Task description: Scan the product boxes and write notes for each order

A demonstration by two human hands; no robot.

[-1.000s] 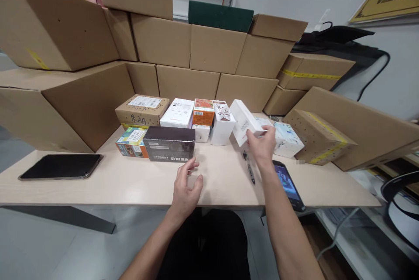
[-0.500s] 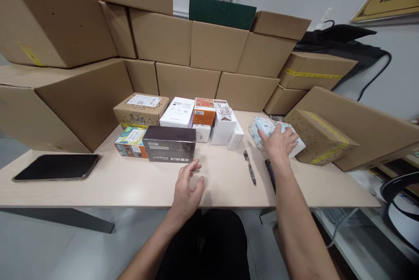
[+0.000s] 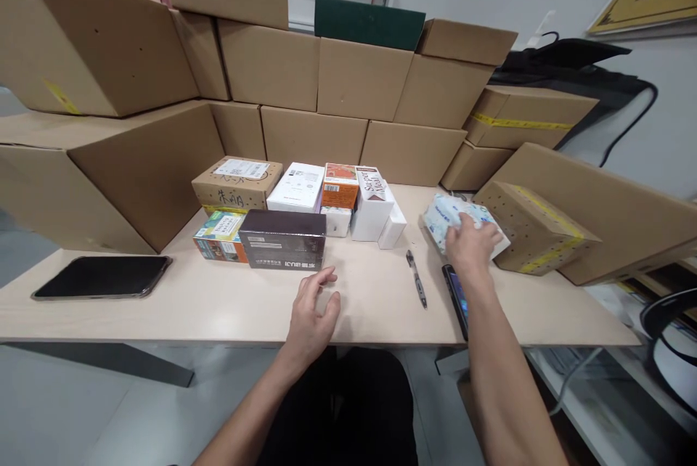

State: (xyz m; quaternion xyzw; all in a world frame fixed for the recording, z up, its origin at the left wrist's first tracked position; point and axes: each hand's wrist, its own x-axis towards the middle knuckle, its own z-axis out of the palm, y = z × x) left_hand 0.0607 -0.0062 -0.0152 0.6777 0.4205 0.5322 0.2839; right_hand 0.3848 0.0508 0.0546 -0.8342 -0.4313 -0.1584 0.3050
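Observation:
My right hand (image 3: 473, 244) rests on the near part of a white-and-blue soft tissue pack (image 3: 443, 212), its thumb and bent fingers gripping the wrapper. The fingertips are partly hidden against the pack. Just left of that wrist lie a dark handheld device (image 3: 456, 295) with a lit screen and a grey-black pen (image 3: 417, 279). My left hand (image 3: 314, 310) hovers over the table's front part, fingers apart and slightly curled, holding nothing. Nearest to it is a dark, shrink-wrapped box (image 3: 283, 241).
Small cartons stand mid-table: a brown parcel (image 3: 237, 186), a white box (image 3: 295, 188), an orange box (image 3: 339, 194) and a tall white box (image 3: 371, 213). A black phone (image 3: 103, 277) lies left. Large cardboard boxes (image 3: 313, 139) wall the back; a taped carton (image 3: 536, 230) stands right.
My right hand has drawn closer toward me across the tissue pack, its fingers more bent. The pack has shifted slightly right, and more of the handheld device shows. My left hand stays put.

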